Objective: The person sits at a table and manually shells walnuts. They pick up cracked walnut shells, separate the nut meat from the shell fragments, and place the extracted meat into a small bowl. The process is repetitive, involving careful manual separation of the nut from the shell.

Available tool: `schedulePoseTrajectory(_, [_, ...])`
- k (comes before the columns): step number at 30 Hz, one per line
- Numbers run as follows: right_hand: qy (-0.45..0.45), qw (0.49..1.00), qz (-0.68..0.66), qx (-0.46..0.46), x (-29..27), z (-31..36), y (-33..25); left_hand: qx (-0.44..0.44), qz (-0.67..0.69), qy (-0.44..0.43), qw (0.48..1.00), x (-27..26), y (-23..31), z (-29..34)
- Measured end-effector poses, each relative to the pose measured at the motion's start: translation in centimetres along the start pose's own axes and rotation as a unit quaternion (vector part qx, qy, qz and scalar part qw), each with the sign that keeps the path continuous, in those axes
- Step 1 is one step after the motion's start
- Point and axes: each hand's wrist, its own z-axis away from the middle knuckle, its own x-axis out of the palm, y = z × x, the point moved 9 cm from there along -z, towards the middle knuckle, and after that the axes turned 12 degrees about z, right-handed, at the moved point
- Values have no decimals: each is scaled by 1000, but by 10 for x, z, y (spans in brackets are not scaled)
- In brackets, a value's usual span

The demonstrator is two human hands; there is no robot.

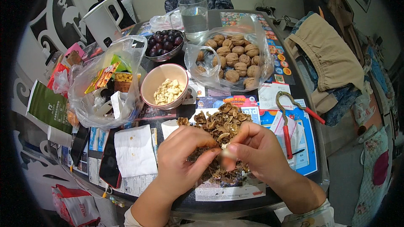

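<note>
Over a pile of cracked walnut shells (221,122), my left hand (181,155) and my right hand (261,155) meet, fingertips pinched together. Between them is a small pale piece of walnut kernel (224,146), mostly covered by the fingers; the right fingertips are blurred. My right thumb and forefinger grip it, and the left thumb and fingers press at its other side. Brown skin flakes and shell bits lie on printed paper (231,193) beneath the hands. Beyond them stands a cream bowl (145,90) with pale peeled kernels (169,92) in it.
Whole walnuts (240,59) fill a clear plastic bag at the back. A red-handled nutcracker (287,138) lies at right. At left are a bag of wrappers (107,109), a white napkin (135,151) and a phone (110,159). Behind stand a bowl of grapes (164,42) and a glass jug (194,19).
</note>
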Motion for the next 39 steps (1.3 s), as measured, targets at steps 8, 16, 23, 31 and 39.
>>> schedulePoseTrajectory(8, [-35, 999, -13, 25, 4, -1, -1, -15, 82, -58, 995, 8, -4, 2])
schedulePoseTrajectory(16, [-114, 987, -102, 58, 20, 6, 0, -128, 193, 11, 973, 6, -34, 10])
schedulePoseTrajectory(23, [-41, 995, -82, 48, 6, 0, 4, -76, 71, 22, 994, -2, -19, 4])
schedulePoseTrajectory(31, [-32, 996, -74, 41, 3, -2, 6, -16, 41, 57, 997, -8, -7, 3])
schedulePoseTrajectory(39, [-19, 998, -38, 36, 0, -2, 6, 11, -7, 17, 1000, -3, 2, -1])
